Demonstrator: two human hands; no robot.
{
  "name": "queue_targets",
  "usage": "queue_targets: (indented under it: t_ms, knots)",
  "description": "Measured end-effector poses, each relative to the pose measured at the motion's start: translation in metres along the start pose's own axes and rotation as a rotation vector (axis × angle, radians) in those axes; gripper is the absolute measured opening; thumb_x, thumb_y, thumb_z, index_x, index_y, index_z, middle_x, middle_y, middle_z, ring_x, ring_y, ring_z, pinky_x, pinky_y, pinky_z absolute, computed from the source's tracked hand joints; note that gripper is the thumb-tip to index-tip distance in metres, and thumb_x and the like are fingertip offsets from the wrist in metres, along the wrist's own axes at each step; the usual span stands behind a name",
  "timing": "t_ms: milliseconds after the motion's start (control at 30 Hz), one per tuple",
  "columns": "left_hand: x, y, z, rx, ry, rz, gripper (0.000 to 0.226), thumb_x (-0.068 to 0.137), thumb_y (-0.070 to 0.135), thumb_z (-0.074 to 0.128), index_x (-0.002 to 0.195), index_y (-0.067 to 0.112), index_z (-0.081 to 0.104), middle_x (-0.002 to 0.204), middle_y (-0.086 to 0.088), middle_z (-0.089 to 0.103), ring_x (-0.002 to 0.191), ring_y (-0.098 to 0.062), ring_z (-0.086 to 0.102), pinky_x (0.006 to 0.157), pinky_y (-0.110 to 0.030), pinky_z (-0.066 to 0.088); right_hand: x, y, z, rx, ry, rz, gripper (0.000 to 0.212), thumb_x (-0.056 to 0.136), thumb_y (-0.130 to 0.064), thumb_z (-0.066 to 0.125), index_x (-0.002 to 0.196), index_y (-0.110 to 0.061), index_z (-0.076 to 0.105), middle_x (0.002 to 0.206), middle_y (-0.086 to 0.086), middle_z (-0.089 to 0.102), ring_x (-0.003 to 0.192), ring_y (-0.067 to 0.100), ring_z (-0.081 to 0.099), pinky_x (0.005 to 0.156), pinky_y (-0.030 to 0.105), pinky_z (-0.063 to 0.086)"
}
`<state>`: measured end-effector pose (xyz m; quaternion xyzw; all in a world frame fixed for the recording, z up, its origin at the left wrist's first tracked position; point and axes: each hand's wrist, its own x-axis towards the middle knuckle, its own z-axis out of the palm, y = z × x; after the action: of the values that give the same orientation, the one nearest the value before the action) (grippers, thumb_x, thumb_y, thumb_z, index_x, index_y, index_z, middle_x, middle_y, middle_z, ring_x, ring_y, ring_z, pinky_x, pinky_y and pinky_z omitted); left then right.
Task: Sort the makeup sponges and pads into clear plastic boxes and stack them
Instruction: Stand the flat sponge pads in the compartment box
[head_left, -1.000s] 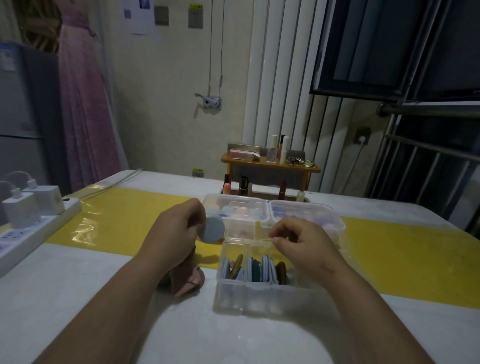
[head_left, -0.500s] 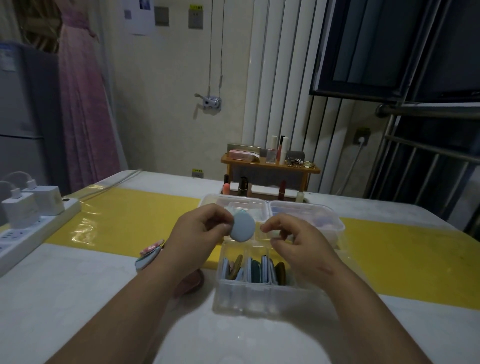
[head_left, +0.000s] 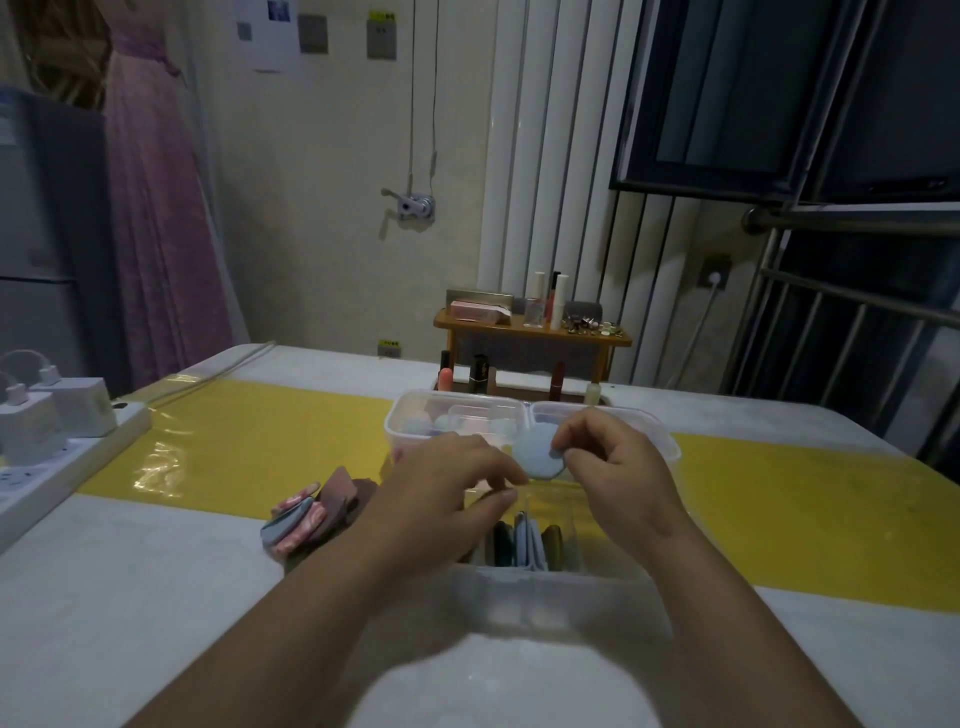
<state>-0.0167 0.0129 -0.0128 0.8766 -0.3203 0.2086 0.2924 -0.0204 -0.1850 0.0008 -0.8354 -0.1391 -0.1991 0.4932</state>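
Observation:
My right hand (head_left: 621, 470) pinches a round light-blue pad (head_left: 537, 457) by its right edge, held above the near clear plastic box (head_left: 545, 597). That box holds several pads standing on edge. My left hand (head_left: 441, 493) hovers just left of the pad with relaxed fingers and holds nothing. Behind stand two more clear boxes: the left one (head_left: 410, 415) has pale sponges inside, the right one (head_left: 660, 426) is partly hidden by my right hand. A loose pile of pads (head_left: 311, 514), pink, blue and brown, lies on the table left of my left hand.
A white power strip with chargers (head_left: 57, 447) sits at the left table edge. A small wooden shelf (head_left: 535, 332) with cosmetics stands at the far side. A yellow runner (head_left: 805, 519) crosses the white table (head_left: 130, 597).
The blue pad passed from my left hand to my right hand and moved right. My left hand let go and dropped lower toward the near box.

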Motion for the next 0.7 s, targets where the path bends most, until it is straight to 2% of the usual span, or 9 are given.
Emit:
queue_targets:
  t_ms: [133, 200, 267, 333, 400, 467, 567, 633, 700]
  knots:
    - [0.004, 0.010, 0.002, 0.077, -0.252, 0.044, 0.040, 0.089, 0.046, 0.041, 0.122, 0.041, 0.064, 0.114, 0.018, 0.060, 0.105, -0.005, 0.044, 0.092, -0.034, 0.037, 0.000, -0.002, 0.001, 0.034, 0.011, 0.005, 0.018, 0.084, -0.006, 0.052, 0.081, -0.020, 0.063, 0.078, -0.004, 0.061, 0.074, 0.009, 0.054, 0.066, 0.027, 0.045]
    - [0.005, 0.012, 0.001, 0.158, -0.377, 0.059, 0.044, 0.090, 0.050, 0.037, 0.130, 0.048, 0.055, 0.114, 0.014, 0.054, 0.105, -0.009, 0.039, 0.092, -0.037, 0.033, -0.001, -0.004, 0.002, 0.044, 0.029, 0.007, 0.016, 0.075, -0.017, 0.048, 0.080, -0.021, 0.063, 0.078, -0.003, 0.061, 0.073, 0.010, 0.054, 0.064, 0.031, 0.045]
    - [0.005, 0.012, 0.001, 0.245, -0.439, 0.071, 0.043, 0.092, 0.056, 0.037, 0.133, 0.054, 0.049, 0.109, 0.012, 0.046, 0.104, -0.010, 0.034, 0.090, -0.037, 0.030, -0.001, -0.005, 0.001, 0.037, 0.048, 0.006, 0.018, 0.072, -0.020, 0.045, 0.078, -0.018, 0.062, 0.077, 0.001, 0.059, 0.072, 0.015, 0.053, 0.064, 0.040, 0.046]
    - [0.005, 0.014, 0.001, 0.298, -0.449, 0.081, 0.041, 0.093, 0.059, 0.039, 0.132, 0.055, 0.047, 0.108, 0.013, 0.041, 0.104, -0.010, 0.032, 0.090, -0.036, 0.027, -0.002, -0.005, 0.000, 0.035, 0.062, 0.005, 0.017, 0.071, -0.020, 0.045, 0.075, -0.017, 0.061, 0.074, 0.002, 0.058, 0.072, 0.016, 0.053, 0.065, 0.044, 0.047]
    - [0.005, 0.015, 0.001, 0.295, -0.429, 0.058, 0.042, 0.089, 0.061, 0.041, 0.129, 0.052, 0.052, 0.109, 0.013, 0.042, 0.105, -0.010, 0.032, 0.090, -0.035, 0.025, -0.002, -0.005, 0.000, 0.035, 0.062, 0.009, 0.016, 0.071, -0.020, 0.045, 0.073, -0.016, 0.060, 0.071, 0.000, 0.058, 0.068, 0.015, 0.052, 0.062, 0.042, 0.045]
    - [0.005, 0.014, 0.001, 0.252, -0.419, 0.016, 0.047, 0.084, 0.064, 0.038, 0.124, 0.048, 0.058, 0.110, 0.015, 0.043, 0.107, -0.008, 0.031, 0.091, -0.034, 0.025, -0.001, -0.005, 0.000, 0.035, 0.054, 0.006, 0.015, 0.075, -0.018, 0.047, 0.071, -0.013, 0.060, 0.066, 0.000, 0.058, 0.061, 0.008, 0.050, 0.057, 0.032, 0.042]
    - [0.004, 0.014, 0.001, 0.215, -0.420, -0.006, 0.052, 0.080, 0.068, 0.033, 0.120, 0.047, 0.060, 0.110, 0.017, 0.044, 0.106, -0.006, 0.030, 0.092, -0.034, 0.026, -0.002, -0.004, -0.001, 0.020, 0.026, 0.001, 0.017, 0.084, 0.000, 0.052, 0.070, -0.004, 0.060, 0.059, -0.002, 0.058, 0.055, 0.002, 0.050, 0.051, 0.017, 0.040]
    - [0.004, 0.014, 0.001, 0.208, -0.415, -0.013, 0.049, 0.082, 0.066, 0.035, 0.119, 0.046, 0.061, 0.108, 0.018, 0.044, 0.106, -0.006, 0.030, 0.091, -0.034, 0.026, -0.002, -0.001, -0.001, -0.005, -0.003, 0.010, 0.015, 0.082, -0.001, 0.055, 0.069, -0.003, 0.062, 0.058, 0.001, 0.058, 0.054, 0.003, 0.050, 0.051, 0.017, 0.040]
    - [0.004, 0.014, 0.001, 0.198, -0.414, -0.021, 0.044, 0.085, 0.063, 0.038, 0.118, 0.046, 0.061, 0.107, 0.019, 0.043, 0.104, -0.005, 0.030, 0.092, -0.034, 0.027, -0.002, -0.001, 0.000, -0.048, -0.036, 0.006, 0.014, 0.077, -0.013, 0.057, 0.067, -0.006, 0.063, 0.061, 0.005, 0.059, 0.057, 0.006, 0.050, 0.054, 0.024, 0.042]
